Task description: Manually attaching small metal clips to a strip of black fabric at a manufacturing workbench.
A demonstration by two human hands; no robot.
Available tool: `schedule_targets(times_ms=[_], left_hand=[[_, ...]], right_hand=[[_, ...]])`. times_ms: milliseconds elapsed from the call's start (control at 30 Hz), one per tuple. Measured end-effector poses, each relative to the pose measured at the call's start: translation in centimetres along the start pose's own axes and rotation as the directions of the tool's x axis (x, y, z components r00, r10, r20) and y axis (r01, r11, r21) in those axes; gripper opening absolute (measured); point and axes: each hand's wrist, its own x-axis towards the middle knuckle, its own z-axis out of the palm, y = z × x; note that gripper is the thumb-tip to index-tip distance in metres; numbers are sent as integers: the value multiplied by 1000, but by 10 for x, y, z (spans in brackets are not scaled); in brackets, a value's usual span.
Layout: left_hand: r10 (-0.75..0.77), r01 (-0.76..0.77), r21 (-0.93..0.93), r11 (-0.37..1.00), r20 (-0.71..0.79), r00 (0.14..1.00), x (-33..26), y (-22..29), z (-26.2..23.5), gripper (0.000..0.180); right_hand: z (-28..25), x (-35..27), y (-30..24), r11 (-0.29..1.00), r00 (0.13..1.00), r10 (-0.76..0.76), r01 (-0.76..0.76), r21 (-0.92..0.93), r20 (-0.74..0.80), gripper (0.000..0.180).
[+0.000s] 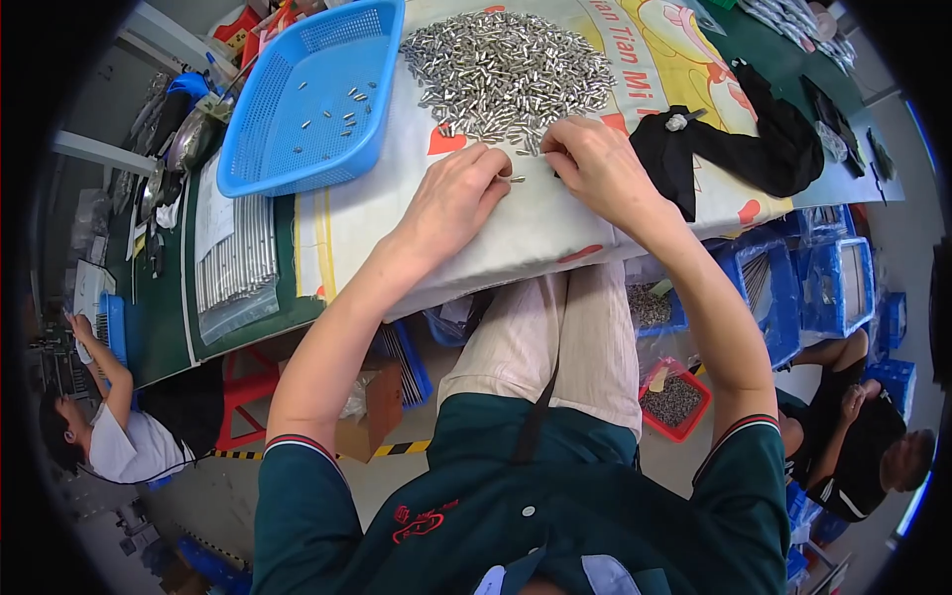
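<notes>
A large heap of small silvery metal pins [511, 71] lies on the patterned tablecloth [436, 238] in front of me. At its near edge my left hand [451, 198] is closed in a pinch, and one small metal pin [517, 179] pokes out at its fingertips. My right hand [603, 167] is just to the right of it, fingers curled together against the near edge of the heap. Whatever those fingertips hold is hidden. A few loose pins lie between the two hands.
Left of the heap stands a blue perforated basket [268, 119] with several pins inside. A black cloth [729, 144] lies to the right. Bagged metal rods [238, 258] rest on the green table. Below are blue bins and a red tray [676, 399]. Other people sit at both sides.
</notes>
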Motion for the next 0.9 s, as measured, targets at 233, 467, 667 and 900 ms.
schedule_targets(times_ms=[233, 467, 667, 900], left_hand=[[17, -18, 204, 979, 3, 1000, -10, 5, -4, 8], [-176, 175, 15, 984, 38, 984, -10, 10, -14, 8], [-99, 100, 1, 995, -74, 992, -6, 8, -6, 5], [-50, 52, 32, 998, -63, 997, 10, 13, 7, 3]], right_hand=[[14, 20, -3, 992, 993, -115, 114, -51, -28, 7], [0, 25, 10, 970, 982, 138, -160, 182, 130, 13], [-22, 5, 12, 948, 950, 270, -291, 128, 157, 14], [-8, 0, 10, 948, 952, 300, -304, 97, 59, 15]])
